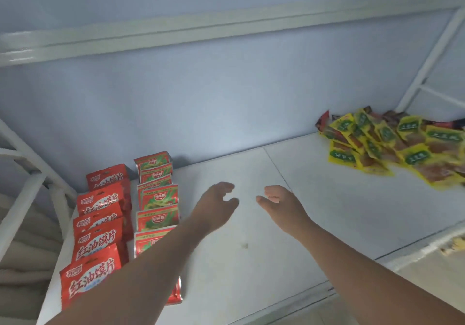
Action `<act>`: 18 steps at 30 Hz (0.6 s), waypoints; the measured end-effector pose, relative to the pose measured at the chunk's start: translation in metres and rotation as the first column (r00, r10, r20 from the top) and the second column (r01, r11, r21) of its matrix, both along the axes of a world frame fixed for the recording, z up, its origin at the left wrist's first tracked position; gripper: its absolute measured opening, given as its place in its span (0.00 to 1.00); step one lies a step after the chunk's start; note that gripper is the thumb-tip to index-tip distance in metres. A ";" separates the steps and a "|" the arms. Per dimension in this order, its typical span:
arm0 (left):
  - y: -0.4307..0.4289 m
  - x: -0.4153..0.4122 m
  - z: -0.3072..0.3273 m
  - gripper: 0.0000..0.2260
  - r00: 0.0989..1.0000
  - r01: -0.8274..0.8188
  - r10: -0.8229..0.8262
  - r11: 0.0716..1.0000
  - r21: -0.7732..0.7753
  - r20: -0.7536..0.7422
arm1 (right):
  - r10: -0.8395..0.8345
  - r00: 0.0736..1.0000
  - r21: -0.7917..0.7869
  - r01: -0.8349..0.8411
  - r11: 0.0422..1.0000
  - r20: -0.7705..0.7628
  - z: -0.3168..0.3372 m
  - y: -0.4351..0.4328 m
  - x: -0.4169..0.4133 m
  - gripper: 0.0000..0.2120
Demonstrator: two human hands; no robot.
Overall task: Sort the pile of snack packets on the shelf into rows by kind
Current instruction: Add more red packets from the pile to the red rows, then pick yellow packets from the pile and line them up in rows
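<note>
A row of red packets with white lettering (99, 224) runs front to back along the left edge of the white shelf (251, 261). Beside it, to the right, lies a row of red-and-green packets (157, 199). A loose pile of yellow packets with green labels (392, 146), with a few dark red ones mixed in, sits at the far right back. My left hand (216, 204) and my right hand (279, 201) hover over the bare middle of the shelf, fingers loosely curled, holding nothing. My left forearm covers the front of the red-and-green row.
A blue-grey back wall stands behind the shelf. White metal frame bars rise at the left (27, 186) and right (425, 65). The upper shelf's rail (226, 30) crosses overhead. A seam in the shelf board runs at mid-right (276, 166).
</note>
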State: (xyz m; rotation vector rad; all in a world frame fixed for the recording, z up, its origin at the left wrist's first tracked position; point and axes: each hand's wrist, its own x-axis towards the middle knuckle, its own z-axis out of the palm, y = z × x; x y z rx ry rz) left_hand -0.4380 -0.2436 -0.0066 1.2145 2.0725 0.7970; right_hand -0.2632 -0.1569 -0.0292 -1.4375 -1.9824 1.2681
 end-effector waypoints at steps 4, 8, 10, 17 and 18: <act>0.050 0.079 0.003 0.17 0.996 0.086 -0.086 0.996 0.017 0.026 | -0.050 0.998 0.011 0.049 0.999 0.048 0.010 0.033 0.088 0.22; 0.091 0.157 -0.002 0.17 0.988 0.144 -0.145 0.989 0.021 0.062 | -0.102 0.992 0.028 0.100 0.995 0.076 0.016 0.067 0.171 0.22; 0.107 0.188 -0.006 0.16 0.984 0.163 -0.163 0.987 0.017 0.076 | -0.126 0.988 0.029 0.124 0.992 0.087 0.017 0.080 0.206 0.23; 0.157 0.257 -0.010 0.14 0.969 0.220 -0.220 0.976 0.014 0.116 | -0.170 0.980 -0.003 0.171 0.985 0.100 0.010 0.114 0.275 0.24; 0.165 0.262 -0.010 0.14 0.967 0.226 -0.225 0.974 0.010 0.116 | -0.176 0.979 -0.010 0.178 0.984 0.103 0.008 0.119 0.279 0.24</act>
